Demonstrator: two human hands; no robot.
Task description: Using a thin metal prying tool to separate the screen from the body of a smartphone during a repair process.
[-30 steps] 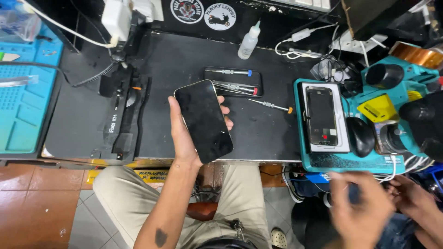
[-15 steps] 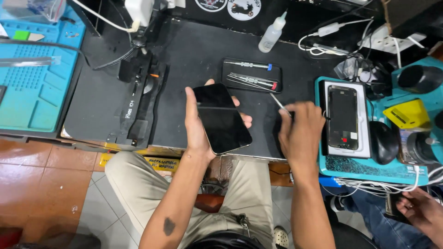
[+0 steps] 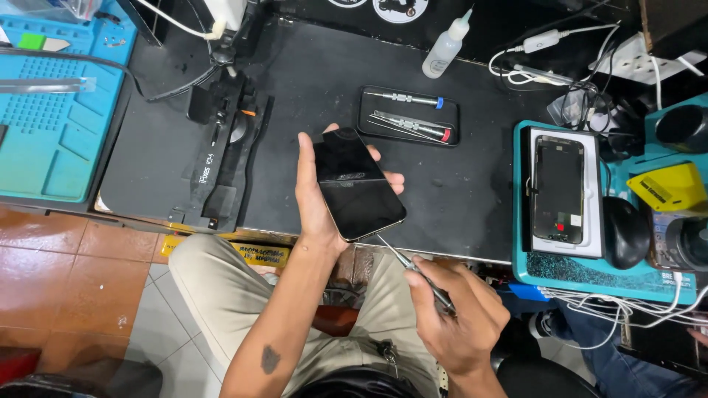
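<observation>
My left hand (image 3: 316,193) holds a black smartphone (image 3: 357,183) screen up above the front edge of a black work mat (image 3: 317,88). My right hand (image 3: 453,317) is closed around a thin screwdriver (image 3: 411,270), whose tip touches the phone's bottom edge near its lower corner. Both hands are over my lap, just in front of the bench.
A black tray (image 3: 410,116) with more screwdrivers lies behind the phone. A black clamp fixture (image 3: 221,155) sits left, a blue mat (image 3: 51,118) further left. A squeeze bottle (image 3: 445,49) stands at the back. A spare phone screen in a white box (image 3: 560,191), mouse (image 3: 625,232) and cables sit right.
My right hand picked the screwdriver off the mat, drew back toward my lap, and its tip now meets the phone's bottom edge. The left hand kept holding the phone.
</observation>
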